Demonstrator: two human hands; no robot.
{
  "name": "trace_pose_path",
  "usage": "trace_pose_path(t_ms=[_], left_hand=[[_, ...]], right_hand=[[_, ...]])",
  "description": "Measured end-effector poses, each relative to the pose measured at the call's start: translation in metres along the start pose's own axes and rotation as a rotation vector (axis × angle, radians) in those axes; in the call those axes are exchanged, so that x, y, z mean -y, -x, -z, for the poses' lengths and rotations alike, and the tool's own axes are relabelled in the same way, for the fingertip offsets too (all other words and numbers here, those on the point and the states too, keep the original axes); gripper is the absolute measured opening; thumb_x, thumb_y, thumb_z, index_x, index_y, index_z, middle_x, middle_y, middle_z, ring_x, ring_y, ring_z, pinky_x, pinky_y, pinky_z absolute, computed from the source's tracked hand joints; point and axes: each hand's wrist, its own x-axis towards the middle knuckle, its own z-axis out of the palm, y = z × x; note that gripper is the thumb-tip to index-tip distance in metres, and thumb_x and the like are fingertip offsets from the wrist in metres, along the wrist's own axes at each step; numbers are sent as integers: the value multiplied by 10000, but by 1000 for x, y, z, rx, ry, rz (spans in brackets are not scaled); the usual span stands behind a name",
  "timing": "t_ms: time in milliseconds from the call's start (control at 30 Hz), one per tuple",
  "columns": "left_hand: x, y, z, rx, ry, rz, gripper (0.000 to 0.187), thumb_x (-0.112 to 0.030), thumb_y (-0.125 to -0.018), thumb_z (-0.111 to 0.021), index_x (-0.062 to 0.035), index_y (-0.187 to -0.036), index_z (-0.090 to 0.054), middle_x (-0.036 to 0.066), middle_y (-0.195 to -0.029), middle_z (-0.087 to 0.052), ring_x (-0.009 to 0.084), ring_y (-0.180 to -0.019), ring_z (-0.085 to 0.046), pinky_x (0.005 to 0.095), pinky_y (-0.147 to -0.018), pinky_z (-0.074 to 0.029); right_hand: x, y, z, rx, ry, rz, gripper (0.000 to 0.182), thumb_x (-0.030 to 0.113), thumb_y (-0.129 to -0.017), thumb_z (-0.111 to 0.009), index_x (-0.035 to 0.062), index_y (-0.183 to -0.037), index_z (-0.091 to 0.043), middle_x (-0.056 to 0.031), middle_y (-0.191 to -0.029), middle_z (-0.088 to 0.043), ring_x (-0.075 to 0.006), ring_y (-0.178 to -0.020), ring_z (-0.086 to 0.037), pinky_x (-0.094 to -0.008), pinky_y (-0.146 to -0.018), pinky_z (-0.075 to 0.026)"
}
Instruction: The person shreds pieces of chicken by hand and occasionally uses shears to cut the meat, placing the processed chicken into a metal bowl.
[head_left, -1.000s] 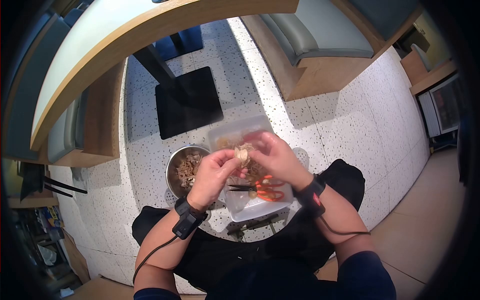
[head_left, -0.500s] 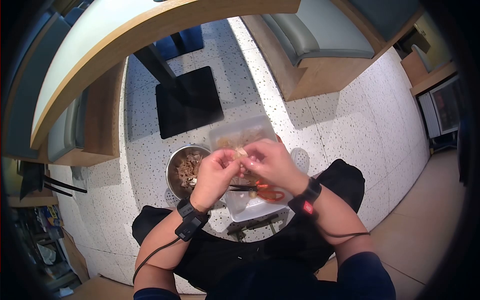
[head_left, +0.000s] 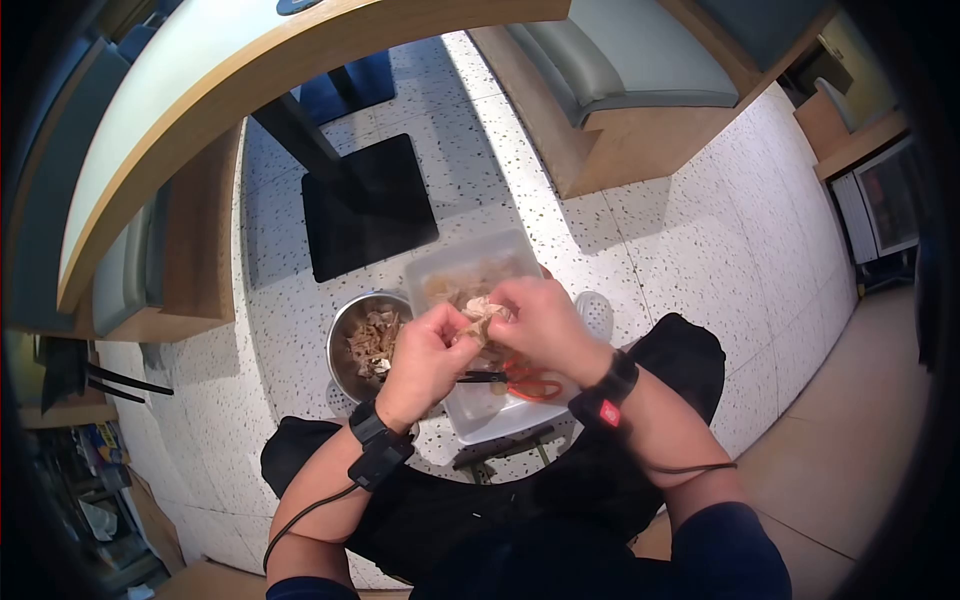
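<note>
My left hand and my right hand meet over a translucent plastic tub, both closed with fingertips pinched. Between them is a pale, ragged, crumpled-looking piece, its kind unclear; both hands grip it. Under my right hand lie scissors with orange handles across the tub, their dark blades pointing left. Pale and brownish bits sit in the far part of the tub, partly covered by my hands. Left of my left hand stands a round metal bowl holding brown shredded pieces.
A light speckled floor surrounds the tub and bowl. Ahead is a table's black base plate, with a curved tabletop above left. A padded bench stands ahead right. A white perforated shoe shows beside the tub.
More of the pale piece shows between my fingers now, and my hands are slightly farther apart. The whole view has shifted a little.
</note>
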Motion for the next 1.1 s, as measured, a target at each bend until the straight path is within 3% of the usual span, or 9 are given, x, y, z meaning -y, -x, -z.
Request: trace_pose_path(t_ms=[200, 400, 467, 600, 733, 800, 933, 1000, 1100], left_hand=[[4, -1, 8, 55, -57, 23, 114, -63, -895, -678, -25, -832, -591, -30, -691, -585, 27, -607, -493, 225, -528, -406], [-7, 2, 20, 86, -3, 109, 96, 32, -899, -611, -22, -844, -554, 11, -707, -602, 66, -545, -550, 223, -476, -421], [-7, 3, 23, 43, 178, 74, 47, 17, -933, -605, 9, -887, -601, 49, -797, -659, 84, -602, -596, 234, -538, -492], [-1, -8, 19, -20, 243, 99, 148, -16, -996, -601, 78, -1085, -672, 104, -953, -723, 139, -789, -676, 286, -772, -578], [17, -15, 20, 34, 201, 135, 177, -18, -992, -606, 88, -1115, -677, 123, -1061, -710, 162, -885, -697, 306, -810, -581], [18, -14, 21, 125, -151, 59, 209, -28, -990, -615, 100, -1140, -684, 157, -1196, -669, 188, -996, -693, 318, -852, -577], [5, -9, 16, 71, 2, 189, 309, -41, -989, -623, 98, -1266, -622, 171, -1241, -639, 198, -1026, -683, 324, -883, -576], [-6, -7, 11, 87, 603, 188, 391, -45, -991, -619, 73, -1356, -544, 160, -1203, -648, 192, -1023, -682, 329, -908, -576], [-3, -10, 12, 147, 542, 120, 439, -33, -996, -604, 47, -1410, -478, 150, -1182, -650, 186, -1006, -685, 334, -912, -583]], right_hand=[[0, 1, 3, 50, -5, 5, 157, 113, -780, -684, -6, -883, -686, -195, -817, -664, -381, -804, -660, -472, -760, -534], [-19, -7, 9, -42, 252, 83, 193, 151, -776, -729, 6, -903, -722, -161, -749, -672, -309, -681, -673, -391, -669, -554], [-1, -12, 28, 110, -22, -243, 255, 184, -790, -749, -40, -905, -713, -181, -730, -673, -264, -658, -674, -371, -651, -547], [-6, -13, 17, 107, -95, -283, 316, 224, -807, -758, -73, -902, -707, -191, -742, -691, -231, -650, -673, -352, -638, -541], [1, -17, 21, 152, -112, -356, 292, 218, -830, -742, -63, -904, -720, -170, -734, -706, -245, -655, -692, -363, -645, -548], [1, -16, 17, 137, -138, -355, 252, 200, -841, -726, -44, -903, -736, -164, -733, -710, -263, -661, -700, -375, -656, -552], [3, -7, 11, 100, -31, -147, 206, 167, -859, -737, -26, -926, -717, -156, -781, -689, -290, -755, -697, -388, -706, -552], [2, -4, 3, 85, 65, -5, 186, 152, -866, -737, -17, -938, -706, -152, -816, -683, -300, -791, -692, -390, -725, -550], [3, 0, -5, 9, -27, 237, 154, 114, -863, -739, 0, -951, -684, -146, -888, -670, -316, -836, -671, -396, -750, -546]])
